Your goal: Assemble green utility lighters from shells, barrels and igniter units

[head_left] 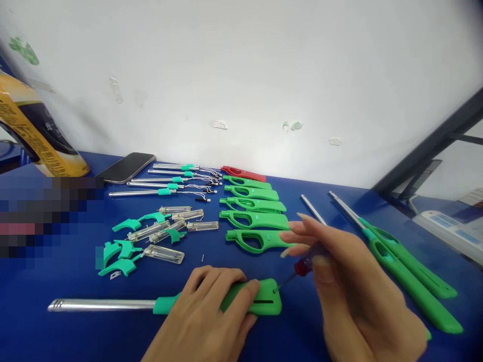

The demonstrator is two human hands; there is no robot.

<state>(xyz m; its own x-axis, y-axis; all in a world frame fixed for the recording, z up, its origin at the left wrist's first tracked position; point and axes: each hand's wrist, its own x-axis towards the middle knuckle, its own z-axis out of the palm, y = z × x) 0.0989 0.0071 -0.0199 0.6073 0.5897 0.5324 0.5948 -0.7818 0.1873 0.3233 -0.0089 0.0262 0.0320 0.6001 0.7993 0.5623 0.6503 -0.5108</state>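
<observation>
My left hand (211,306) wraps over a green long-nosed gas lighter (272,305), pressing it flat on the blue table. The lighter's silver barrel (105,305) points left. In my right hand (350,281) is a small screwdriver (305,265) with a red and clear handle, gripped between thumb and fingers. Its tip meets the hole near the lighter's butt end; whether a screw sits there I cannot tell. Above my left hand lies a loose screw (203,258). Green handle shells (260,220) are lined up beyond my hands, with a red shell (243,173) at the back.
Clear fuel tanks (164,254) and teal triggers (121,266) lie at left. Several metal barrels with wires (143,193) lie behind them. A phone (128,167) and a yellow bottle (45,130) stand back left. Whole lighters (411,281) lie right, near a white device (449,231).
</observation>
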